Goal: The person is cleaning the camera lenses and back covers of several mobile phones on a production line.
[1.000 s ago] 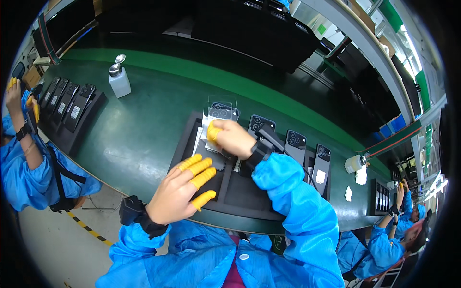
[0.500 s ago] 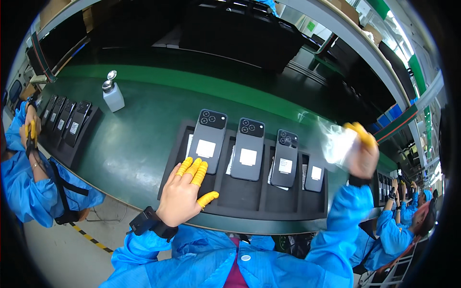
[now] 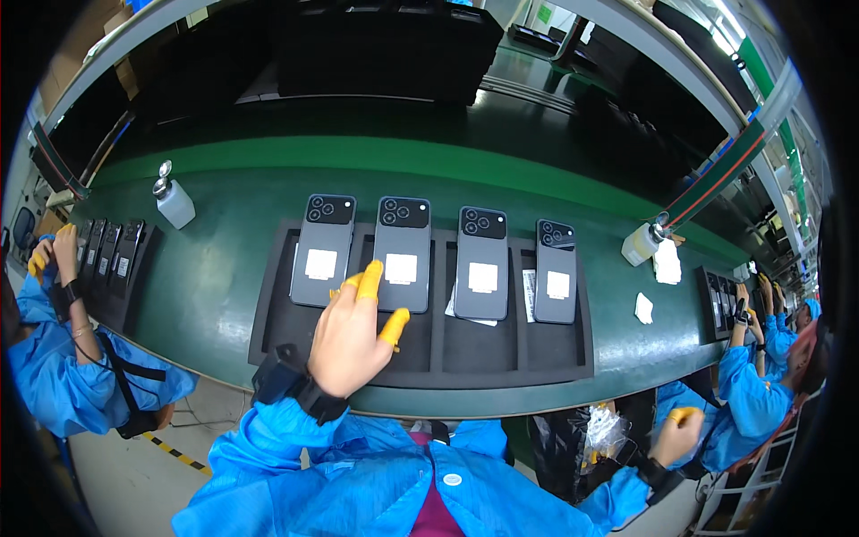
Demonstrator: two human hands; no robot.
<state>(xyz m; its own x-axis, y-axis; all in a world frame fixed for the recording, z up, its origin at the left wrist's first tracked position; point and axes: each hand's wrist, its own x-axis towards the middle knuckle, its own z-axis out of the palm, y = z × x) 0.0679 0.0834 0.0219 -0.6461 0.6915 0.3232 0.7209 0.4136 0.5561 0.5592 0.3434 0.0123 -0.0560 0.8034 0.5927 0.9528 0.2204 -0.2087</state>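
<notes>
The left hand (image 3: 351,345) hangs over the dark tray (image 3: 537,372) on the green bench (image 3: 224,268), its yellow-tipped fingers parted and gripping nothing. Its index fingertip is at the left edge of the second phone (image 3: 403,228), at 1 o'clock — touching or just above, I cannot tell. From that hand, the first phone (image 3: 324,239) sits at 11 o'clock, the third phone (image 3: 481,251) at 2, the fourth phone (image 3: 556,259) between 2 and 3. At 4 o'clock from the tray, the right hand (image 3: 677,437) has curled fingers, with no held thing showing; crumpled clear film (image 3: 605,431) is at its 9 o'clock. The phones overhang the tray's far rim, so a sideways nudge could slide one askew — and a dragging fingertip could lift the second phone's white label (image 3: 401,269).
</notes>
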